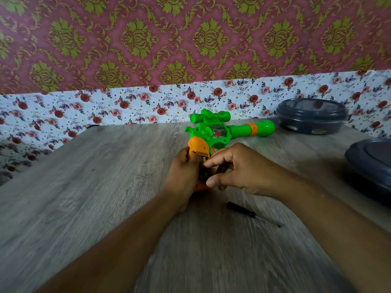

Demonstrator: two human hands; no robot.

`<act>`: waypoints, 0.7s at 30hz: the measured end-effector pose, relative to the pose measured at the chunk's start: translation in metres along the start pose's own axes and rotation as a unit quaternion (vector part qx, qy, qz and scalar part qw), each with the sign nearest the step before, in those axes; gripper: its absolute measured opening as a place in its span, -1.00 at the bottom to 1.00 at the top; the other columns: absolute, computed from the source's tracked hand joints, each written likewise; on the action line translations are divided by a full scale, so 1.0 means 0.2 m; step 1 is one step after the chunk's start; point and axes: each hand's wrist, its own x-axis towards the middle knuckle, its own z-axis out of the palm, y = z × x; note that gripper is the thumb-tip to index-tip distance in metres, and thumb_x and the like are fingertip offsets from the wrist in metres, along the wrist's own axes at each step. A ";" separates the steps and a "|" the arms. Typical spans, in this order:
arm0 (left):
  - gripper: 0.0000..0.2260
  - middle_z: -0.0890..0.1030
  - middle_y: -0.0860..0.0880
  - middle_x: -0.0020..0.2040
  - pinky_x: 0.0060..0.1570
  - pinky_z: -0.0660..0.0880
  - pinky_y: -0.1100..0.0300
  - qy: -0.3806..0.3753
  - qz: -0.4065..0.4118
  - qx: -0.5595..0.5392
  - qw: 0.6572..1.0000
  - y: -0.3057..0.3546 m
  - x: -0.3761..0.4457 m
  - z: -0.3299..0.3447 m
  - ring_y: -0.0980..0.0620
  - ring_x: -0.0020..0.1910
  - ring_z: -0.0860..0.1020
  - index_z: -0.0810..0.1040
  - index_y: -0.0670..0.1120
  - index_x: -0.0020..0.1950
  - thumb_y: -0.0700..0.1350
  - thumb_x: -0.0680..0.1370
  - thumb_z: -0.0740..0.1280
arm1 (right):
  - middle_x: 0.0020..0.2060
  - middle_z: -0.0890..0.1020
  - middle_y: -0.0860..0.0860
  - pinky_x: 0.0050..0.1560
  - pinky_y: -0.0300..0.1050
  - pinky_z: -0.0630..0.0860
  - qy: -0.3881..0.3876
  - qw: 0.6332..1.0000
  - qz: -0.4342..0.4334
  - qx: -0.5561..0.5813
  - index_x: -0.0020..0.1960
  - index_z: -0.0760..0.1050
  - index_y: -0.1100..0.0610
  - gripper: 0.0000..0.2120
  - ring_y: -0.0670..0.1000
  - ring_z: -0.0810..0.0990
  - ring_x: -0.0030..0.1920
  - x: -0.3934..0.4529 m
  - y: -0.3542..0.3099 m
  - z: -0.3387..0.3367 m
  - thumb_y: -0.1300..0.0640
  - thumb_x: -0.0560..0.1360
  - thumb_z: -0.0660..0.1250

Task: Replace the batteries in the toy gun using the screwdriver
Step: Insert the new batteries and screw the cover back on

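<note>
A green and orange toy gun (220,132) stands upright at the table's middle, its barrel pointing right. My left hand (183,176) grips the orange handle from the left. My right hand (239,169) is at the handle's open side, with thumb and forefinger pinching at what looks like a battery (202,160) in the compartment; the battery is mostly hidden. A small black-handled screwdriver (249,212) lies loose on the table just in front of my right hand.
A dark round lidded container (311,116) stands at the back right by the floral wall. A second dark container or lid (372,163) sits at the right edge. The wooden table (95,176) reaches left to a floral-papered wall.
</note>
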 end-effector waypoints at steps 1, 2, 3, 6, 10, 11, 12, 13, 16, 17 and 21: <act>-0.83 0.56 -0.34 -0.14 -0.26 0.50 0.06 -0.005 0.000 0.000 1.000 0.00 0.00 0.00 -0.13 -0.22 0.56 0.49 -0.28 0.05 -0.22 0.56 0.19 | -0.18 0.66 0.12 -0.16 -0.04 0.59 0.015 1.000 -0.003 -0.013 0.02 0.62 0.13 -0.73 0.06 0.60 -0.30 0.00 0.00 0.02 0.25 0.33 0.48; -0.84 0.57 -0.32 -0.15 -0.33 0.51 0.13 -0.011 0.001 -0.002 1.000 0.00 0.00 0.00 -0.10 -0.25 0.57 0.49 -0.26 0.03 -0.23 0.56 0.18 | -0.19 0.66 0.12 -0.16 -0.03 0.58 0.029 0.999 -0.006 -0.026 -0.01 0.62 0.12 -0.77 0.03 0.59 -0.32 0.01 0.01 0.03 0.23 0.34 0.48; -0.86 0.57 -0.26 -0.19 -0.41 0.49 0.22 -0.015 -0.002 -0.008 1.000 0.00 -0.01 0.00 -0.05 -0.31 0.57 0.50 -0.23 0.01 -0.23 0.56 0.17 | -0.21 0.66 0.10 -0.16 -0.04 0.56 0.043 0.998 -0.011 -0.040 -0.03 0.61 0.11 -0.80 -0.03 0.57 -0.34 0.01 0.01 0.04 0.22 0.35 0.48; -0.86 0.54 -0.06 -0.39 -0.57 0.35 0.38 -0.024 -0.020 -0.039 0.999 0.01 0.00 0.00 0.11 -0.54 0.49 0.48 -0.14 -0.10 -0.27 0.55 0.14 | -0.26 0.61 -0.03 -0.24 -0.32 0.46 0.088 0.992 -0.036 -0.085 -0.04 0.61 0.12 -0.82 -0.26 0.50 -0.43 0.01 0.01 0.08 0.22 0.36 0.45; -0.81 0.49 -0.02 -0.53 -0.59 0.31 0.41 -0.031 -0.058 -0.055 0.996 0.02 0.00 -0.02 0.11 -0.63 0.41 0.45 -0.13 -0.23 -0.25 0.52 0.10 | -0.26 0.66 0.05 -0.34 -0.49 0.30 0.124 0.981 -0.059 -0.140 -0.07 0.65 0.14 -0.87 -0.25 0.42 -0.47 0.00 -0.02 0.11 0.22 0.39 0.40; -0.76 0.48 -0.01 -0.54 -0.57 0.31 0.40 -0.035 -0.067 -0.061 0.995 0.03 0.00 -0.02 0.10 -0.61 0.39 0.45 -0.11 -0.27 -0.20 0.54 0.08 | -0.25 0.67 0.08 -0.34 -0.46 0.29 0.130 0.978 -0.064 -0.152 -0.09 0.66 0.13 -0.88 -0.20 0.42 -0.43 0.00 -0.02 0.12 0.22 0.40 0.39; -0.72 0.47 0.00 -0.55 -0.56 0.30 0.39 -0.039 -0.072 -0.069 0.994 0.02 0.00 -0.02 0.09 -0.60 0.39 0.44 -0.09 -0.30 -0.14 0.56 0.06 | -0.24 0.67 0.10 -0.32 -0.40 0.31 0.135 0.975 -0.068 -0.161 -0.11 0.65 0.13 -0.89 -0.12 0.48 -0.36 0.00 -0.03 0.13 0.22 0.41 0.37; -0.67 0.48 0.01 -0.54 -0.54 0.30 0.38 -0.042 -0.074 -0.077 0.993 0.03 0.00 -0.02 0.09 -0.58 0.40 0.44 -0.07 -0.32 -0.08 0.58 0.04 | -0.23 0.67 0.11 -0.28 -0.29 0.35 0.141 0.973 -0.070 -0.166 -0.13 0.65 0.14 -0.90 -0.02 0.54 -0.28 -0.01 -0.03 0.13 0.22 0.41 0.36; -0.54 0.58 -0.02 -0.42 -0.41 0.35 0.28 -0.059 -0.059 -0.098 0.992 0.02 -0.01 -0.02 0.07 -0.45 0.52 0.51 -0.06 -0.24 0.12 0.63 -0.04 | -0.26 0.66 0.11 -0.20 -0.12 0.40 0.166 0.969 -0.074 -0.167 -0.16 0.62 0.15 -0.93 0.05 0.55 -0.22 -0.02 -0.04 0.15 0.23 0.41 0.35; -0.51 0.59 -0.04 -0.39 -0.38 0.36 0.26 -0.062 -0.054 -0.103 0.991 0.02 -0.01 -0.03 0.04 -0.40 0.54 0.51 -0.07 -0.23 0.17 0.62 -0.06 | -0.31 0.64 0.10 -0.25 -0.12 0.39 0.175 0.968 -0.075 -0.165 -0.19 0.60 0.14 -0.95 0.03 0.53 -0.26 -0.02 -0.04 0.16 0.24 0.40 0.36; -0.44 0.62 -0.07 -0.32 -0.45 0.50 0.32 -0.053 -0.032 -0.101 0.993 0.02 -0.02 -0.02 0.06 -0.39 0.60 0.54 -0.14 -0.12 0.21 0.61 -0.10 | -0.47 0.41 -0.07 -0.39 -0.36 0.26 0.208 0.968 -0.065 -0.127 -0.33 0.40 0.00 -0.75 -0.08 0.36 -0.41 -0.01 -0.02 0.18 0.32 0.33 0.34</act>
